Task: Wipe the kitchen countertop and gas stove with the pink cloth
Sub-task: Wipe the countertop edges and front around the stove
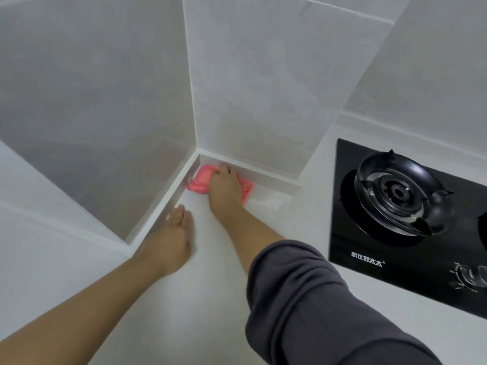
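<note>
Left of the black glass gas stove [369,248], left hand [171,241] rests flat, fingers straight, on the white countertop [210,299]; beyond it, right hand [225,187] grips the crumpled pink cloth [200,180] in the wall corner, so the countertop wipe looks underway and the stove probably not yet done.

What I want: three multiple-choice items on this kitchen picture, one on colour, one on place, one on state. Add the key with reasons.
1. What colour is the flat glass-topped gas stove?
A white
B black
C silver

2. Where is the crumpled pink cloth?
A on the gas stove
B in the back corner of the white countertop
C hung on a hook

3. What is the left hand doing?
A gripping the pink cloth
B turning a knob
C resting open on the countertop

Key:
1 B, its glass is black.
2 B, the right hand grips it in that corner.
3 C, its fingers lie straight, holding nothing.
</note>
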A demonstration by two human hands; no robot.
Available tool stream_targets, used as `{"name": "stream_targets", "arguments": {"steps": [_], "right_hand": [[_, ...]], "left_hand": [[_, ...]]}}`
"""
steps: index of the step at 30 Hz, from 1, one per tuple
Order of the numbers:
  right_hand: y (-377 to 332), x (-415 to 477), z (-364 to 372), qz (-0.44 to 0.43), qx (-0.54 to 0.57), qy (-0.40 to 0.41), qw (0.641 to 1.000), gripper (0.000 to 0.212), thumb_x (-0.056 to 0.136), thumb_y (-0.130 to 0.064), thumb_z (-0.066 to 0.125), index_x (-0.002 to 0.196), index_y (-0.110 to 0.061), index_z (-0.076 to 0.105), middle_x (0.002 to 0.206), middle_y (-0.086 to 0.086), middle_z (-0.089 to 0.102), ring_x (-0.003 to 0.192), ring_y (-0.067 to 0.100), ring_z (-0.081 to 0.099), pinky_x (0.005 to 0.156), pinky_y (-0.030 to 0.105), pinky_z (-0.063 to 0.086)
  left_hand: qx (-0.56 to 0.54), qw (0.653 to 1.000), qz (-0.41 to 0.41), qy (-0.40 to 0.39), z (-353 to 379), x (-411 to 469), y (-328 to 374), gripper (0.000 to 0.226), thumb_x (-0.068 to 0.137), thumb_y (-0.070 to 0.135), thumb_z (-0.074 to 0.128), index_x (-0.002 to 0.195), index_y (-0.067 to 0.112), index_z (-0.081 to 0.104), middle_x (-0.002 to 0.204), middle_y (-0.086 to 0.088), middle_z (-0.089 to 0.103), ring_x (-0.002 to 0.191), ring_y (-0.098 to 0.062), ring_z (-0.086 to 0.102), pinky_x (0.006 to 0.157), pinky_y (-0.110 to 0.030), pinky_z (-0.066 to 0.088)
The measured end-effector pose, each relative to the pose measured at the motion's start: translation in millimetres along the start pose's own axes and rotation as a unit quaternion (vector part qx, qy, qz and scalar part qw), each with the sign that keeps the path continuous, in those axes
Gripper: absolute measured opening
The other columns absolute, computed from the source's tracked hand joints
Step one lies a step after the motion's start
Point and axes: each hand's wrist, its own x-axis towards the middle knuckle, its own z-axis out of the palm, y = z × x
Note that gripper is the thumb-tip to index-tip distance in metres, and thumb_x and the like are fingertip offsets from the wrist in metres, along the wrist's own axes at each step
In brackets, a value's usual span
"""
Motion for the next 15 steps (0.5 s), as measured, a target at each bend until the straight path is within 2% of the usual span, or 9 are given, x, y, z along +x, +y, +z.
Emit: {"name": "stream_targets", "arguments": {"steps": [4, 5, 7, 8, 9, 10, 12, 14, 15], "right_hand": [[-11.2, 18.8, -0.9, -0.042, 0.011, 0.021, 0.999, 0.035, 0.091, -0.007, 0.045, 0.124, -0.006, 0.055, 0.130, 0.010, 0.044, 0.119, 0.030, 0.043, 0.095, 0.034, 0.041], [-8.1, 19.8, -2.8, -0.075, 0.010, 0.019, 0.997, 0.035, 0.090, -0.007, 0.047, 0.124, -0.008, 0.056, 0.129, 0.010, 0.045, 0.118, 0.029, 0.044, 0.094, 0.034, 0.041], [1.9, 11.3, -5.0, -0.168, 0.015, -0.024, 0.985, 0.032, 0.090, -0.011, 0.051, 0.122, -0.013, 0.057, 0.124, 0.007, 0.049, 0.112, 0.026, 0.047, 0.093, 0.034, 0.040], [6.5, -1.3, -5.9, -0.203, 0.034, -0.062, 0.977, 0.029, 0.091, -0.014, 0.053, 0.120, -0.014, 0.058, 0.121, 0.005, 0.052, 0.110, 0.024, 0.049, 0.093, 0.034, 0.040], [11.3, -15.1, -7.0, -0.230, 0.055, -0.091, 0.967, 0.025, 0.092, -0.016, 0.054, 0.117, -0.014, 0.060, 0.119, 0.005, 0.054, 0.108, 0.023, 0.051, 0.092, 0.033, 0.039], [17.6, -31.3, -8.0, -0.251, 0.076, -0.114, 0.958, 0.024, 0.092, -0.017, 0.056, 0.115, -0.014, 0.061, 0.118, 0.005, 0.056, 0.107, 0.023, 0.053, 0.090, 0.032, 0.039], [29.7, -62.5, -14.0, -0.288, 0.098, -0.158, 0.940, 0.025, 0.087, -0.015, 0.060, 0.111, -0.017, 0.066, 0.115, 0.004, 0.058, 0.104, 0.023, 0.056, 0.086, 0.036, 0.041], [44.4, -80.6, -20.9, -0.342, 0.100, -0.200, 0.913, 0.025, 0.079, -0.006, 0.062, 0.102, -0.011, 0.070, 0.108, 0.007, 0.061, 0.097, 0.025, 0.060, 0.081, 0.036, 0.045], [51.0, -81.6, -25.7, -0.325, 0.129, -0.208, 0.913, 0.023, 0.077, -0.004, 0.063, 0.098, -0.008, 0.070, 0.104, 0.009, 0.062, 0.092, 0.026, 0.061, 0.078, 0.033, 0.046]], "left_hand": [[0.012, 1.000, 0.015, 0.002, -1.7, -6.8, -6.3, 0.064, 0.096, 0.009, 0.032, 0.152, 0.003, 0.002, 0.160, -0.015, -0.010, 0.149, -0.022, -0.001, 0.117, -0.026, 0.014], [0.023, 0.999, 0.016, 0.016, -2.9, -7.5, -8.0, 0.062, 0.096, 0.010, 0.034, 0.152, 0.003, 0.008, 0.160, -0.015, -0.006, 0.149, -0.021, 0.007, 0.115, -0.025, 0.020], [0.056, 0.996, 0.015, 0.070, -3.0, -10.8, -11.9, 0.047, 0.096, 0.014, 0.038, 0.142, 0.005, 0.033, 0.158, -0.011, 0.018, 0.136, -0.022, 0.040, 0.098, -0.029, 0.042], [0.074, 0.993, 0.014, 0.093, -2.6, -15.5, -11.9, 0.036, 0.096, 0.017, 0.039, 0.131, 0.011, 0.047, 0.148, -0.007, 0.037, 0.118, -0.022, 0.056, 0.085, -0.030, 0.048], [0.084, 0.990, 0.012, 0.112, -3.1, -20.6, -11.2, 0.028, 0.096, 0.021, 0.040, 0.118, 0.017, 0.056, 0.130, -0.002, 0.054, 0.101, -0.021, 0.063, 0.077, -0.031, 0.050], [0.093, 0.988, 0.007, 0.122, -3.0, -26.2, -10.5, 0.023, 0.095, 0.025, 0.042, 0.107, 0.020, 0.061, 0.111, 0.001, 0.063, 0.090, -0.021, 0.065, 0.073, -0.031, 0.050], [0.121, 0.986, -0.008, 0.117, -2.8, -36.5, -6.6, 0.018, 0.091, 0.023, 0.045, 0.089, 0.022, 0.063, 0.091, 0.002, 0.067, 0.084, -0.022, 0.065, 0.069, -0.030, 0.047], [0.124, 0.985, -0.020, 0.117, -2.4, -45.2, -2.7, 0.017, 0.086, 0.016, 0.045, 0.080, 0.018, 0.061, 0.086, 0.000, 0.066, 0.081, -0.024, 0.063, 0.065, -0.030, 0.043], [0.119, 0.986, -0.026, 0.118, -2.7, -49.1, -1.5, 0.018, 0.085, 0.013, 0.045, 0.080, 0.017, 0.061, 0.085, 0.000, 0.065, 0.079, -0.024, 0.062, 0.062, -0.030, 0.041]]}}
